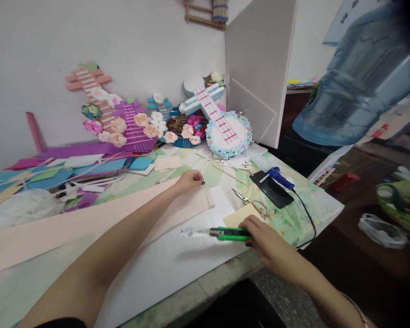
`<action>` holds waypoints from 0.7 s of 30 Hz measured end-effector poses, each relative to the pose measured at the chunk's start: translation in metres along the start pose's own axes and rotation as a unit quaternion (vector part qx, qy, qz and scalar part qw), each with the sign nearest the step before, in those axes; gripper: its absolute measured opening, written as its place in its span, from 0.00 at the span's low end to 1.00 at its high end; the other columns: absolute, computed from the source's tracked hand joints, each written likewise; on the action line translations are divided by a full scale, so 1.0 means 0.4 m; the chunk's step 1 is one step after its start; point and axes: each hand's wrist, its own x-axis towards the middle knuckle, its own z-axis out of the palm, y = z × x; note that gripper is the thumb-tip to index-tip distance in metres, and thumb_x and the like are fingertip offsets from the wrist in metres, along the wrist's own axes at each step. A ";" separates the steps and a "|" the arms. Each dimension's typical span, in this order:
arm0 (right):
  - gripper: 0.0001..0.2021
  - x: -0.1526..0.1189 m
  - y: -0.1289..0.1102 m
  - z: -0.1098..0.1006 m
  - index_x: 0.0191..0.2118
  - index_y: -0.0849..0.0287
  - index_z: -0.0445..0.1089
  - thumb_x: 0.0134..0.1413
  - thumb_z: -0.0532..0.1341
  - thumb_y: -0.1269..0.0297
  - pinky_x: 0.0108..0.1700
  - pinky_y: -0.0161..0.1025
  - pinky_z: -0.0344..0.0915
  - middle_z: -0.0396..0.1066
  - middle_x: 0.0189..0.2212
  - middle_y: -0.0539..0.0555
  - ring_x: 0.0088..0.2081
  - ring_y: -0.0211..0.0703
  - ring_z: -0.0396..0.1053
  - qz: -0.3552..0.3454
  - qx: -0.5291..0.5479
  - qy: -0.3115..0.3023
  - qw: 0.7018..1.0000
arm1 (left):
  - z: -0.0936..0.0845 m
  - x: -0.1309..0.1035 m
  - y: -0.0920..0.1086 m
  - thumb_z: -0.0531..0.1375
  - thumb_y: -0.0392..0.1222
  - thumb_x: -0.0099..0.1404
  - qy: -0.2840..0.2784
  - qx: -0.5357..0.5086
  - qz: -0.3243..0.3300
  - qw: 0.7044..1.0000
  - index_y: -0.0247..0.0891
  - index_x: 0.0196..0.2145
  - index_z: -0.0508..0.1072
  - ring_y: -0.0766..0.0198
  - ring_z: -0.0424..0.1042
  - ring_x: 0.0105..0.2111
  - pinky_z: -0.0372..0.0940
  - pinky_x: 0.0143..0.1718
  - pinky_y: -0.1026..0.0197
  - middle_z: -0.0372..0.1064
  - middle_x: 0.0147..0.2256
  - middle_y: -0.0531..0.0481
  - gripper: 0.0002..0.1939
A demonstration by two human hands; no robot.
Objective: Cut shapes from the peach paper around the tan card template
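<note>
In the right hand [261, 237], fingers wrapped tight round a green cutter [234, 233], above the near edge of the table [321, 212]. Front end of the cutter blurry, hard to make out. On the left hand [189, 181], fingers curled in, close over the right end of a long pink strip [85, 218]. Cannot tell whether pinching anything. Middle of the strip hidden behind the left arm [133, 232]. Along the near edge, a big white sheet [150, 282], partly covered. Just past the right hand, pale yellow paper [241, 216], partly hidden, and gold scissors [248, 199]. Toward the right corner, a blue glue gun [280, 177] across a black phone [275, 193]. By the back edge, flowery toy guitars [222, 139], some blocking others.
</note>
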 end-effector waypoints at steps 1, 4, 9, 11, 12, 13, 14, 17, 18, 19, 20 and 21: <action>0.14 -0.004 0.019 -0.014 0.42 0.58 0.64 0.52 0.51 0.79 0.37 0.41 0.64 0.68 0.39 0.58 0.36 0.46 0.67 0.018 0.029 0.019 0.999 | -0.002 -0.001 0.000 0.58 0.45 0.68 0.006 -0.012 -0.002 1.000 0.35 0.49 0.68 0.58 0.71 0.43 0.69 0.43 0.51 0.67 0.47 0.45 0.16; 0.08 0.012 0.073 -0.046 0.42 0.56 0.63 0.57 0.53 0.71 0.35 0.41 0.64 0.70 0.34 0.54 0.33 0.46 0.68 0.053 0.076 0.065 0.994 | -0.009 -0.004 -0.004 0.58 0.45 0.68 0.025 -0.042 -0.008 0.999 0.35 0.49 0.68 0.59 0.71 0.42 0.69 0.42 0.52 0.67 0.47 0.45 0.15; 0.12 0.119 0.116 -0.049 0.38 0.59 0.65 0.48 0.62 0.59 0.32 0.40 0.62 0.70 0.30 0.54 0.31 0.47 0.68 0.130 0.118 0.145 0.974 | -0.027 -0.006 -0.016 0.58 0.45 0.68 0.048 -0.066 -0.015 0.997 0.35 0.50 0.68 0.58 0.71 0.42 0.69 0.42 0.51 0.67 0.47 0.45 0.16; 0.11 0.176 0.113 -0.040 0.35 0.60 0.66 0.46 0.63 0.59 0.32 0.39 0.60 0.69 0.28 0.52 0.30 0.45 0.67 0.127 0.126 0.138 0.974 | -0.028 -0.010 -0.021 0.58 0.45 0.68 0.054 -0.068 -0.017 0.996 0.35 0.50 0.68 0.58 0.71 0.43 0.69 0.42 0.51 0.67 0.47 0.45 0.16; 0.10 0.204 0.109 -0.034 0.31 0.59 0.66 0.44 0.64 0.60 0.32 0.38 0.59 0.68 0.26 0.50 0.29 0.44 0.66 0.125 0.123 0.128 0.976 | -0.026 -0.012 -0.024 0.58 0.45 0.68 0.055 -0.068 -0.019 0.996 0.35 0.50 0.68 0.58 0.71 0.43 0.69 0.42 0.51 0.67 0.47 0.45 0.16; 0.10 0.231 0.105 -0.028 0.28 0.59 0.65 0.43 0.64 0.61 0.32 0.37 0.57 0.67 0.24 0.49 0.29 0.43 0.66 0.120 0.119 0.113 0.979 | -0.023 -0.016 -0.027 0.58 0.45 0.68 0.057 -0.067 -0.021 0.996 0.35 0.50 0.68 0.58 0.71 0.43 0.69 0.42 0.51 0.67 0.47 0.45 0.16; 0.10 0.257 0.101 -0.022 0.26 0.59 0.64 0.41 0.65 0.61 0.31 0.37 0.56 0.66 0.23 0.48 0.28 0.42 0.65 0.115 0.122 0.102 0.981 | -0.018 -0.020 -0.029 0.58 0.45 0.68 0.059 -0.066 -0.023 0.996 0.35 0.50 0.68 0.58 0.71 0.42 0.69 0.42 0.51 0.67 0.47 0.45 0.16; 0.09 0.322 0.099 0.002 0.25 0.59 0.65 0.40 0.65 0.62 0.31 0.35 0.56 0.66 0.23 0.48 0.29 0.41 0.65 0.110 0.139 0.090 0.980 | 0.000 -0.034 -0.038 0.58 0.45 0.68 0.069 -0.059 -0.028 0.995 0.35 0.49 0.68 0.58 0.71 0.42 0.69 0.42 0.51 0.67 0.47 0.45 0.16; 0.09 0.339 0.101 0.011 0.25 0.59 0.66 0.38 0.65 0.63 0.31 0.35 0.56 0.67 0.23 0.49 0.29 0.41 0.65 0.109 0.143 0.087 0.980 | 0.005 -0.038 -0.041 0.58 0.45 0.68 0.073 -0.057 -0.028 0.995 0.35 0.49 0.68 0.58 0.71 0.42 0.69 0.42 0.51 0.67 0.47 0.45 0.16; 0.09 0.353 0.104 0.021 0.25 0.60 0.66 0.37 0.66 0.64 0.31 0.35 0.56 0.67 0.24 0.49 0.29 0.41 0.66 0.105 0.148 0.081 0.980 | 0.009 -0.042 -0.044 0.58 0.45 0.68 0.077 -0.054 -0.027 0.995 0.35 0.49 0.68 0.58 0.71 0.42 0.69 0.42 0.52 0.67 0.47 0.45 0.16; 0.09 0.364 0.109 0.032 0.25 0.60 0.66 0.36 0.66 0.65 0.31 0.34 0.57 0.68 0.24 0.49 0.29 0.41 0.66 0.101 0.154 0.070 0.980 | 0.012 -0.045 -0.047 0.58 0.45 0.68 0.080 -0.052 -0.025 0.995 0.35 0.49 0.68 0.59 0.71 0.42 0.69 0.41 0.52 0.67 0.47 0.45 0.15; 0.09 0.373 0.113 0.042 0.25 0.60 0.67 0.35 0.67 0.66 0.31 0.34 0.57 0.68 0.23 0.48 0.29 0.41 0.66 0.097 0.162 0.057 0.980 | 0.014 -0.048 -0.049 0.58 0.45 0.68 0.082 -0.050 -0.024 0.995 0.35 0.49 0.68 0.59 0.71 0.41 0.69 0.41 0.52 0.68 0.46 0.45 0.15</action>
